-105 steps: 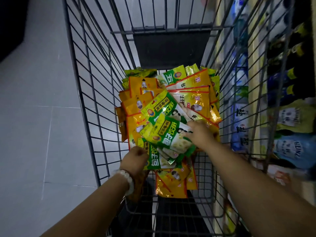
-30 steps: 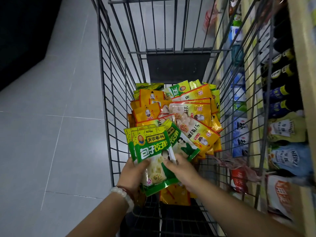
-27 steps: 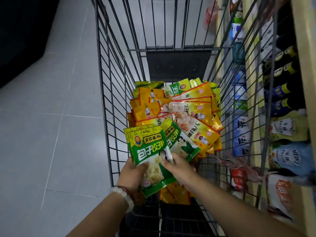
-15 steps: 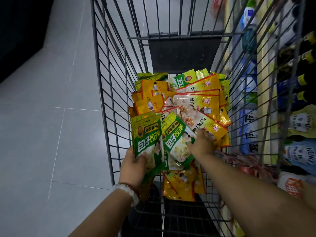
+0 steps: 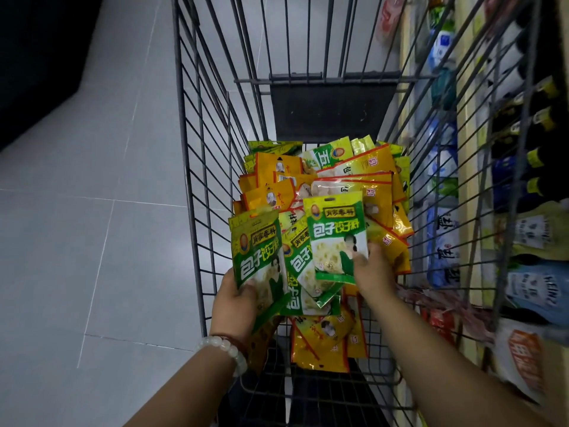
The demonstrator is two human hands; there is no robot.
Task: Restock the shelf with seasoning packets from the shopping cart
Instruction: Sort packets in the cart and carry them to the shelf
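Glossy plastic packets, wire cart

A grey wire shopping cart holds the goods. Orange seasoning packets and green ones lie heaped inside it.

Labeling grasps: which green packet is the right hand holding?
The upright green packet raised over the orange pile, pinched at its lower corner by the right hand. The left hand grips the other, leftmost stack.

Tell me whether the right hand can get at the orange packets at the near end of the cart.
Probably not yet: the right hand already holds a green packet, so its grip is taken. The orange packets lie uncovered just below it.
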